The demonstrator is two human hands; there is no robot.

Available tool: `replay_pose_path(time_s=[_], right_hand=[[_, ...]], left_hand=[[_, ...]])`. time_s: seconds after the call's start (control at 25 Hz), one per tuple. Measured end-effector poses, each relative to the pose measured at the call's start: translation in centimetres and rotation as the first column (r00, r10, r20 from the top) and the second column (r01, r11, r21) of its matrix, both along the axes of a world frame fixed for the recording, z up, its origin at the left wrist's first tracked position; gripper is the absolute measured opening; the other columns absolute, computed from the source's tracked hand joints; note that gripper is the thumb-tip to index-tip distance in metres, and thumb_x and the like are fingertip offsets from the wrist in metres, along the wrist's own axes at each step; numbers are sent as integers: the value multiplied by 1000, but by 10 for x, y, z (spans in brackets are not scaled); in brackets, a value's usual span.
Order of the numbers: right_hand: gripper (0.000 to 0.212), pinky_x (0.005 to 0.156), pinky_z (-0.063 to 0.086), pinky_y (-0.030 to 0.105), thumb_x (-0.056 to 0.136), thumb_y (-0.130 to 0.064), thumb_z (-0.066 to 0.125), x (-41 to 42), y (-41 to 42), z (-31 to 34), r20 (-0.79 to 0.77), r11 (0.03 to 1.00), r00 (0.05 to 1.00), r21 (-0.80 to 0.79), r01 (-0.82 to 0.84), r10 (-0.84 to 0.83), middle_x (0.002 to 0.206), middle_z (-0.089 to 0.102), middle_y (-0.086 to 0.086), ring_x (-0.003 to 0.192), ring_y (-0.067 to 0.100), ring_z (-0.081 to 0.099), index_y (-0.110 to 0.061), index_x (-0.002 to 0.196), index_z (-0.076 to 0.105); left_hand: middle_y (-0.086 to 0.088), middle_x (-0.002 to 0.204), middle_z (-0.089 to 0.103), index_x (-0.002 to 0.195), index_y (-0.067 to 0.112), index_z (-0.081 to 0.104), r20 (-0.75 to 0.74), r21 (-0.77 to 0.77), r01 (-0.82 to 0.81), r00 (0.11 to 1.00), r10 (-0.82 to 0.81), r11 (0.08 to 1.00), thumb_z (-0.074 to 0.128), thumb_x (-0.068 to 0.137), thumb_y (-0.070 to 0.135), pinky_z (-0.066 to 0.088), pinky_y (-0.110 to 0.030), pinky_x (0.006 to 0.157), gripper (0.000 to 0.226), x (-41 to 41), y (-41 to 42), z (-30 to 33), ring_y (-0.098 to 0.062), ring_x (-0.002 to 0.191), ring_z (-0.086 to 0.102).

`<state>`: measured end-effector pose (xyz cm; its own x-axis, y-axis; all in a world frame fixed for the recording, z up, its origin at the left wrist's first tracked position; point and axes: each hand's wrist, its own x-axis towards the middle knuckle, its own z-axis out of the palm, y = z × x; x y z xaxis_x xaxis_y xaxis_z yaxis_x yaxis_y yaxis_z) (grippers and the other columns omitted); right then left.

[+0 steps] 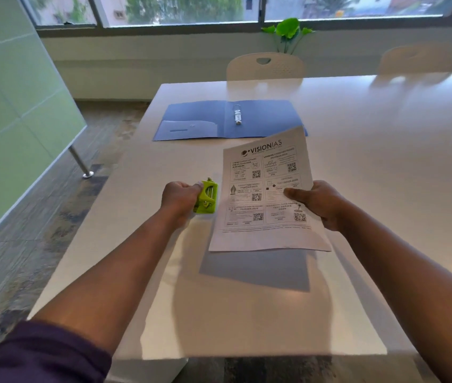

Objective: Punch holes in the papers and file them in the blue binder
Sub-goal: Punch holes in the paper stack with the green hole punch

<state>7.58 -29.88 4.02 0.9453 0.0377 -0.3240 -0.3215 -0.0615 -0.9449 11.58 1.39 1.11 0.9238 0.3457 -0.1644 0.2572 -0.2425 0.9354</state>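
Fingers of the left hand curl tight around the green hole punch. Just right of them, the right hand pinches the printed papers, thumb on top. Beyond both, the blue binder lies open on the table.

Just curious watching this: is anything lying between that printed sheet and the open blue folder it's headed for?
Nothing visible. The paper is held above bare table, and the blue binder lies open just beyond it.
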Motion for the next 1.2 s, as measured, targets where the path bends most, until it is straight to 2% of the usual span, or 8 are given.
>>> replay_pose_path(time_s=[0.2, 0.44, 0.56, 0.68, 0.8, 0.88, 1.04, 1.2], right_hand=[[27, 67, 64, 42, 93, -5, 68, -7, -47, -4, -39, 997, 997, -3, 72, -72, 107, 77, 19, 81, 32, 77, -3, 120, 68], [19, 57, 63, 38, 95, -5, 67, -4, -50, -11, -81, 995, 993, 26, 93, -91, 94, 79, 14, 75, 30, 78, -6, 114, 69], [22, 60, 63, 39, 95, -7, 67, 3, -42, -14, -56, 997, 996, 30, 71, -70, 96, 79, 15, 78, 30, 78, -5, 117, 69], [23, 59, 63, 39, 95, -6, 67, 8, -38, -14, -49, 999, 998, 26, 47, -46, 96, 79, 14, 77, 29, 78, -4, 118, 69], [24, 59, 63, 39, 95, -7, 67, 11, -39, -14, -61, 999, 997, 18, 38, -37, 96, 79, 14, 78, 30, 78, -5, 118, 69], [27, 64, 64, 42, 94, -8, 68, 13, -40, -16, -67, 1000, 997, 11, 26, -25, 101, 78, 15, 84, 32, 78, -5, 121, 68], [24, 68, 64, 46, 94, -10, 69, 15, -37, -14, -73, 999, 997, -37, 2, -5, 100, 79, 11, 84, 31, 78, -11, 117, 69], [19, 70, 65, 47, 94, -10, 69, 15, -34, -13, -77, 998, 997, -68, -9, 4, 96, 80, 8, 81, 29, 78, -14, 113, 70]], left_hand=[[-4, 82, 70, 81, 10, 68, 0, 128, 74, 997, -75, 989, 76, 85, 44, 53, -29, 66, 35, 7, -43, -10, -19, 73, 66], [3, 60, 64, 60, 14, 65, 132, 202, 87, 985, -115, 976, 73, 86, 46, 46, -26, 57, 42, -4, -47, -18, -17, 59, 60], [0, 57, 67, 58, 10, 67, 180, 261, 97, 973, -147, 960, 68, 89, 45, 49, -30, 58, 47, -9, -49, -20, -20, 58, 65], [1, 48, 52, 51, 7, 54, 205, 295, 105, 964, -170, 950, 62, 94, 38, 41, -31, 52, 54, -10, -49, -22, -18, 47, 48], [2, 48, 46, 49, 13, 48, 229, 300, 120, 954, -194, 946, 60, 96, 34, 36, -28, 51, 53, -11, -47, -23, -17, 47, 43], [3, 48, 48, 49, 14, 49, 235, 316, 135, 948, -216, 939, 60, 97, 33, 38, -28, 51, 53, -11, -46, -23, -16, 48, 45], [-6, 61, 65, 59, 7, 62, 248, 321, 188, 929, -274, 928, 59, 93, 41, 54, -41, 57, 49, -10, -43, -25, -27, 59, 62], [-4, 75, 70, 63, 9, 67, 286, 368, 200, 905, -315, 908, 60, 91, 43, 56, -43, 62, 45, -11, -44, -28, -26, 69, 67]])
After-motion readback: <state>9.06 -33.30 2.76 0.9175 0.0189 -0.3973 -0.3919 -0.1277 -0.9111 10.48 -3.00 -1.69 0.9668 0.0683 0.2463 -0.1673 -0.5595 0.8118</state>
